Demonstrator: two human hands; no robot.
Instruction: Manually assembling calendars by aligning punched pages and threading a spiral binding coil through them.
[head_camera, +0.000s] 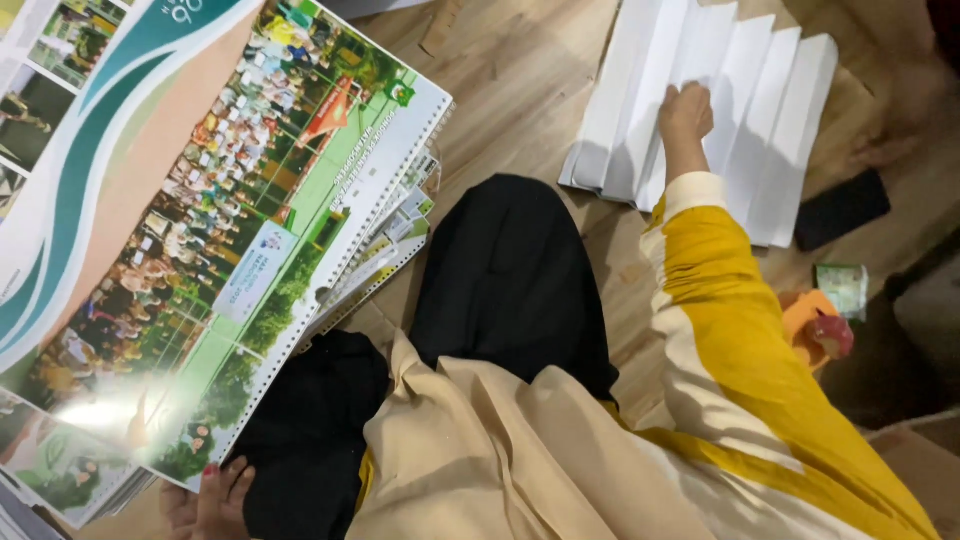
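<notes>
1. At the far left, a large glossy sheet (230, 240) printed with a crowd photograph lies tilted across a stack of similar printed sheets; its right edge is punched with a row of small holes.
2. At the bottom left, the left hand (205, 500) rests under the sheet's lower corner, fingers (232, 478) spread and touching the edge; whether they grip it cannot be told.
3. In the middle, a knee in black cloth (510, 280) and a beige garment (480, 450) fill the space, with the wooden floor (520, 90) bare above them.
4. Right of centre, the right hand (685, 112), in a yellow sleeve (730, 310), is curled closed, pressing down on a fan of white paper strips (770, 120) that lie overlapped on the floor.
5. Just beyond the strips' right edge lies a black flat object (842, 208), with a small green packet (843, 288) below it, near the sleeve.
</notes>
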